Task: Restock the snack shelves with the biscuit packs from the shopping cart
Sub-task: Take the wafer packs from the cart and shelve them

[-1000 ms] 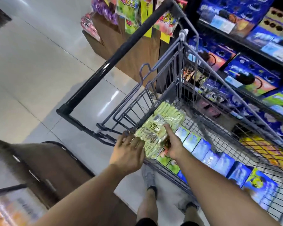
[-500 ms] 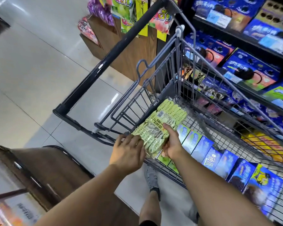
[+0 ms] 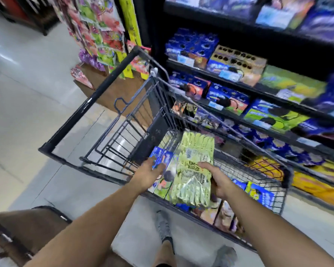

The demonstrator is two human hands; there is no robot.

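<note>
Over the shopping cart (image 3: pixel 89 102), your left hand (image 3: pixel 149 175) rests straight-fingered on a blue box (image 3: pixel 160 157), gripping nothing. Your right hand (image 3: pixel 216 180) clasps the green biscuit pack (image 3: pixel 196 151), long axis pointing away from you; snack shelves (image 3: pixel 239 84) stand right of the cart, nearer that hand.

Bright overhead light, motion blur, wide-angle edge distortion.

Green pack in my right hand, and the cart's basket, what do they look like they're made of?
Green pack: probably thin plastic film with a glossy finish; it wrinkles and catches light near its lower end.
Cart basket: it seems to be metal wire with a dark grey matte coat; thin straight rods cross in a grid.
</note>
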